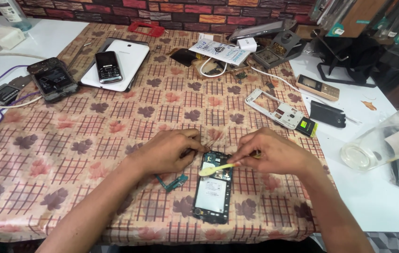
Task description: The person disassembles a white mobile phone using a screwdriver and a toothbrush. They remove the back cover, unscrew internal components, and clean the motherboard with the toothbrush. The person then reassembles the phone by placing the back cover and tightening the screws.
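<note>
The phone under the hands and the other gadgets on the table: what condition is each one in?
Opened phone: back off, insides showing, flat on the cloth.
Left hand: fingertips at the phone's top edge.
Right hand: holding a pale spudger over the phone.
Small circuit board: loose, beside the phone.
White phone frame: stripped, empty.
Black keypad phone: whole, lying on a white tablet.

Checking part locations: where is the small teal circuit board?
In the head view, the small teal circuit board lies on the tablecloth, under the left hand, left of the opened phone.
</note>
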